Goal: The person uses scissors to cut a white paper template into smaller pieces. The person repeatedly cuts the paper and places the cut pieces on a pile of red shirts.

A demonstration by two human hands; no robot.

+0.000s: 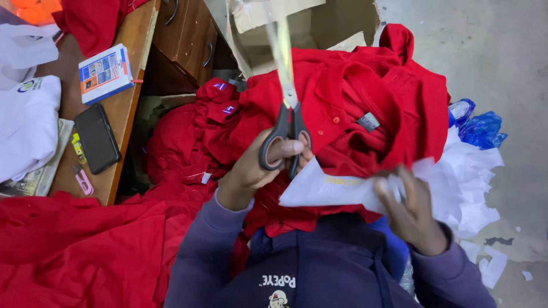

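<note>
A small flat box, white with blue and orange panels, lies at the edge of the wooden tabletop, and just below it a black phone rests face up with its screen dark. An open brown cardboard carton stands at the top centre behind the heap of red shirts, one of which shows a small grey neck label, while two small blue tags sit on the red cloth further left. A white paper sheet with faint yellow print lies over the red pile, and a crumpled blue plastic bag lies at the right.
</note>
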